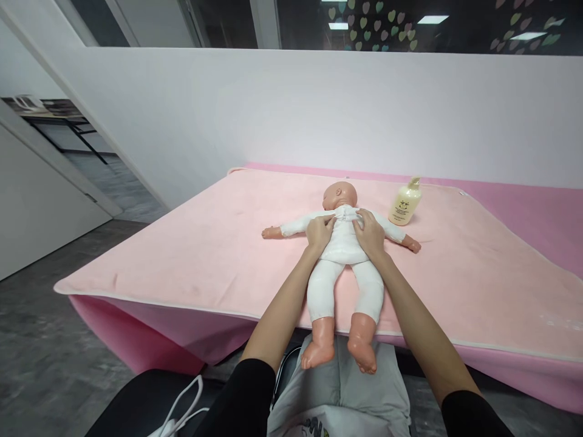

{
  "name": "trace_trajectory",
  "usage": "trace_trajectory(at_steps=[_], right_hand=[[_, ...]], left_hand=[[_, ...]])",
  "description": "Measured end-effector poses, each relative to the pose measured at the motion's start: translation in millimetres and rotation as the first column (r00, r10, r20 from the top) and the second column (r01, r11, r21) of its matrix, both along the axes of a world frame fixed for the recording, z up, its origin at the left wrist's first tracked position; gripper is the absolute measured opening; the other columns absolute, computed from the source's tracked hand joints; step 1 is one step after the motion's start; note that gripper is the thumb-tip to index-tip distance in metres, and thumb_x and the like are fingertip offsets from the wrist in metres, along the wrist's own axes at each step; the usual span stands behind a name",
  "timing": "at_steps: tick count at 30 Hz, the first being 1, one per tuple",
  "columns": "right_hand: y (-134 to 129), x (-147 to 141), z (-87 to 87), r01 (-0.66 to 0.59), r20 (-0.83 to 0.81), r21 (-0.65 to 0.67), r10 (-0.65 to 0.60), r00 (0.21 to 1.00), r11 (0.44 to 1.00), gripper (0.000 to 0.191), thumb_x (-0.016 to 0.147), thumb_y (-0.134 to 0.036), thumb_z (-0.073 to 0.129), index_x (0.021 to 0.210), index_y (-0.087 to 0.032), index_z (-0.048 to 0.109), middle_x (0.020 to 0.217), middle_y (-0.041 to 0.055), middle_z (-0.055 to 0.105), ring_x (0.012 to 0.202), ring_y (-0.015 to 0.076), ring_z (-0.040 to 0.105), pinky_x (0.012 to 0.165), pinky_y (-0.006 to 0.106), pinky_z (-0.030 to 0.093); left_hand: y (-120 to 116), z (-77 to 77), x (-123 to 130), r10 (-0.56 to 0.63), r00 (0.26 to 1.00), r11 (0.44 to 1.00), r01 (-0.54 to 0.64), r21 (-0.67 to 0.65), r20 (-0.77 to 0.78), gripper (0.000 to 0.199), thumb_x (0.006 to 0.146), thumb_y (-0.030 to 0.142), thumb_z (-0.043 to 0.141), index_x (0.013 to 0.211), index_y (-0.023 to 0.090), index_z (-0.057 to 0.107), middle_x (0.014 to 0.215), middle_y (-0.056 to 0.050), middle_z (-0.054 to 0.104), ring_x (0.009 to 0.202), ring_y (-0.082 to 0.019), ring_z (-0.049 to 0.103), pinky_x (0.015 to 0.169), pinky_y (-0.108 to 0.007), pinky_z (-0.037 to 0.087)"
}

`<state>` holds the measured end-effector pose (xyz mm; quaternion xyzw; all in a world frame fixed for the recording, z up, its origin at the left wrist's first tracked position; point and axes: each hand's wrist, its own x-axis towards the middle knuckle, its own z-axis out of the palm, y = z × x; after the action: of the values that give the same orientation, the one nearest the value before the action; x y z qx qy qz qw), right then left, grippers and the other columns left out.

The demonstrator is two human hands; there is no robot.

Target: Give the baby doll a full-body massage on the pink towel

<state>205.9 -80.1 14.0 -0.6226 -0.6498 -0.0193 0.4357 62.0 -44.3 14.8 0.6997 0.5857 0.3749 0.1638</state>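
A baby doll in white cloth (344, 243) lies face down, its head turned to the left, arms spread wide and feet toward me over the table's front edge. My left hand (320, 232) rests on the left side of its upper back, fingers bent against the cloth. On the right side of the back lies my right hand (370, 232), its fingers pointing up toward the doll's shoulders. Both hands touch the white cloth near some gathered fabric at the upper back; whether the fingertips pinch it is too small to tell.
A pale yellow pump bottle (405, 203) stands beyond the doll's right-hand arm. The pink mat (204, 243) covers the table, which meets a white wall (296, 109). A black chair (155, 403) with a white cable is at the lower left.
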Motion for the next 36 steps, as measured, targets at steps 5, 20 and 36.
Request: trace_trajectory(at_steps=[5, 20, 36], right_hand=[[7, 4, -4.5, -0.046, -0.014, -0.095, 0.045, 0.999, 0.994, 0.035, 0.085, -0.026, 0.041, 0.115, -0.015, 0.055, 0.125, 0.0086, 0.055, 0.114, 0.0242, 0.05, 0.097, 0.039, 0.038], [21, 10, -2.1, 0.059, -0.033, -0.19, -0.066, 0.997, 0.98, 0.023, 0.082, -0.028, 0.05, 0.095, -0.017, 0.066, 0.101, 0.0077, 0.066, 0.096, 0.0216, 0.057, 0.089, 0.035, 0.041], [13, 11, -5.1, 0.008, -0.1, -0.105, -0.019, 0.995, 0.994, 0.028, 0.08, -0.02, 0.042, 0.097, -0.018, 0.065, 0.103, 0.0063, 0.065, 0.097, 0.0203, 0.056, 0.088, 0.035, 0.041]], left_hand=[[-2, 1.4, -1, -0.027, 0.999, 1.0, 0.027, 0.005, 0.035, 0.03, 0.086, 0.037, 0.048, 0.105, 0.024, 0.067, 0.097, -0.006, 0.071, 0.085, -0.018, 0.065, 0.069, -0.025, 0.044], [-4, 5.7, -1, -0.039, 0.999, 0.999, 0.039, 0.003, 0.012, 0.031, 0.087, 0.036, 0.046, 0.109, 0.026, 0.065, 0.101, -0.003, 0.07, 0.091, -0.017, 0.063, 0.077, -0.025, 0.045], [2, 4.9, -9, -0.027, 0.999, 0.993, 0.031, -0.117, 0.032, 0.039, 0.079, 0.04, 0.055, 0.115, 0.026, 0.062, 0.089, -0.005, 0.071, 0.082, -0.019, 0.064, 0.071, -0.026, 0.046]])
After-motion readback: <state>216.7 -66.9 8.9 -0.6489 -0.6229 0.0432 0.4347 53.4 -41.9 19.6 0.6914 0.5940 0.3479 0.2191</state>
